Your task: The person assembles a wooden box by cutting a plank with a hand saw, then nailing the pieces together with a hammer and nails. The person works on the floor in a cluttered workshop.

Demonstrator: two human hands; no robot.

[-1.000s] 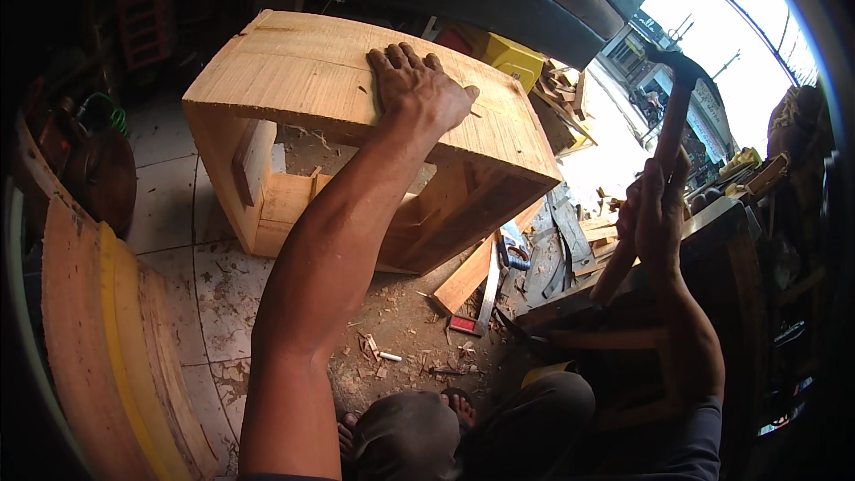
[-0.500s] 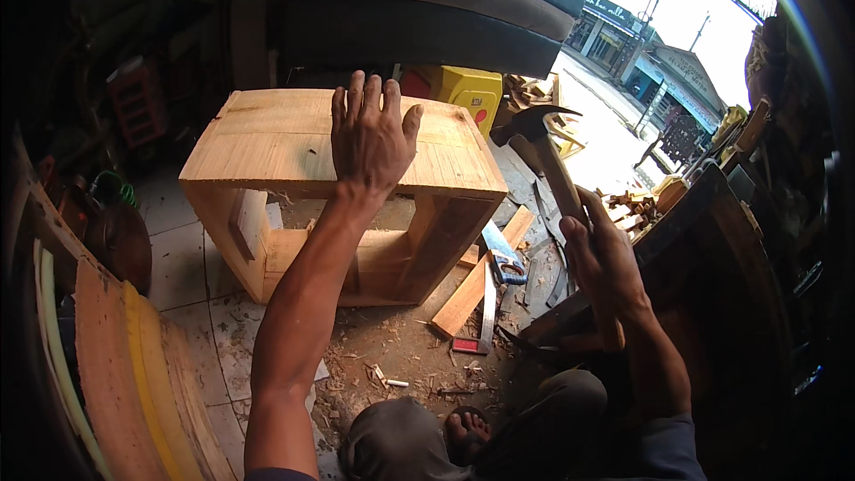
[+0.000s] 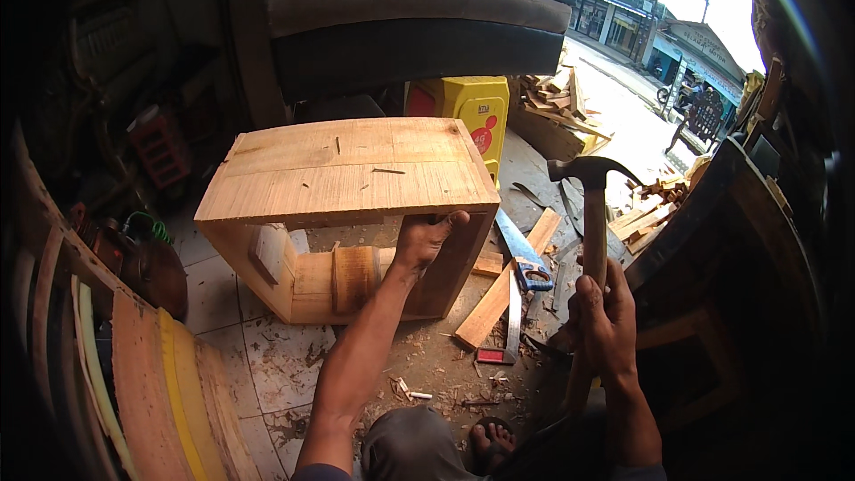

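An open-fronted wooden box (image 3: 294, 189) of pale boards stands on the floor in front of me, a few small splinters lying on its top. My left hand (image 3: 426, 242) grips it at the front, just under the top board near the right corner. The thumb shows against the edge, while the other fingers are mostly hidden inside. To the right of the box, my right hand (image 3: 606, 321) is closed around the wooden handle of a claw hammer (image 3: 595, 205). The hammer is held upright with its dark metal head up.
A blue-handled handsaw (image 3: 532, 274), a wooden plank (image 3: 488, 313) and a try square (image 3: 497, 355) lie right of the box among shavings. Behind stands a yellow container (image 3: 472, 111). Curved boards (image 3: 147, 374) flank my left; scrap wood (image 3: 646, 218) is piled at the right.
My left hand has left the box's top and moved down to its front right corner, under the top board. The hammer has been lowered and turned more upright. The view has shifted.
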